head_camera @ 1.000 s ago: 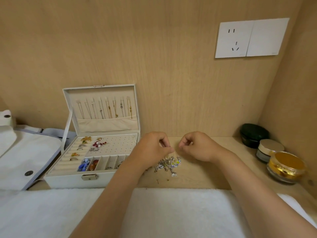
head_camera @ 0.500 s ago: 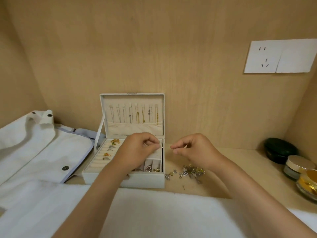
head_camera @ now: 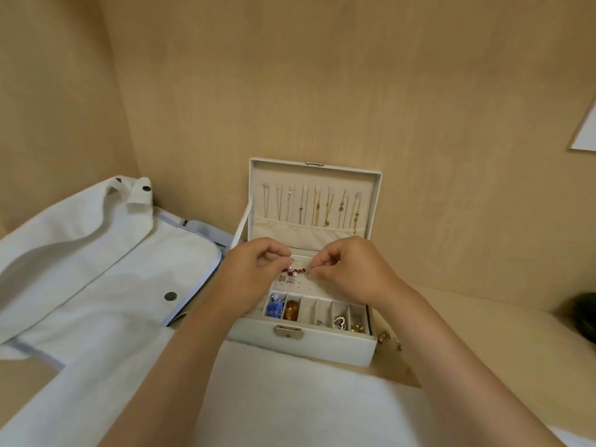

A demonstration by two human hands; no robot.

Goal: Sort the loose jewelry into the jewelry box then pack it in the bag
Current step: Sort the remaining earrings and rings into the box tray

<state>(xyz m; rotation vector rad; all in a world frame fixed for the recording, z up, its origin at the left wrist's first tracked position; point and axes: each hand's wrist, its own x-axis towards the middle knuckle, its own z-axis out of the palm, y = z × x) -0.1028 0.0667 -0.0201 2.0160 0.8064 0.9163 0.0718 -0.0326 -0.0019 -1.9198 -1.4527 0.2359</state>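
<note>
The white jewelry box (head_camera: 329,345) stands open on the wooden shelf, with several necklaces (head_camera: 317,206) hanging inside its lid. My left hand (head_camera: 254,272) and my right hand (head_camera: 351,272) hover over the perforated earring panel (head_camera: 309,287). Each pinches something tiny over the red and pearl studs (head_camera: 295,271); the pieces are too small to name. Front compartments hold a blue piece (head_camera: 274,308), an amber piece (head_camera: 292,310) and a heart pendant (head_camera: 340,322). A little loose jewelry (head_camera: 387,337) shows just right of the box. The white bag (head_camera: 96,269) lies flat at the left.
A white towel (head_camera: 290,398) covers the near edge of the shelf. A dark jar (head_camera: 585,312) sits at the far right edge. Wooden walls close in at the back and left. A corner of a white wall plate (head_camera: 587,130) shows at the upper right.
Both hands moved left from the loose pile to above the box's earring panel, still pinching. The view swung left, so the jars and socket slid mostly out of frame.
</note>
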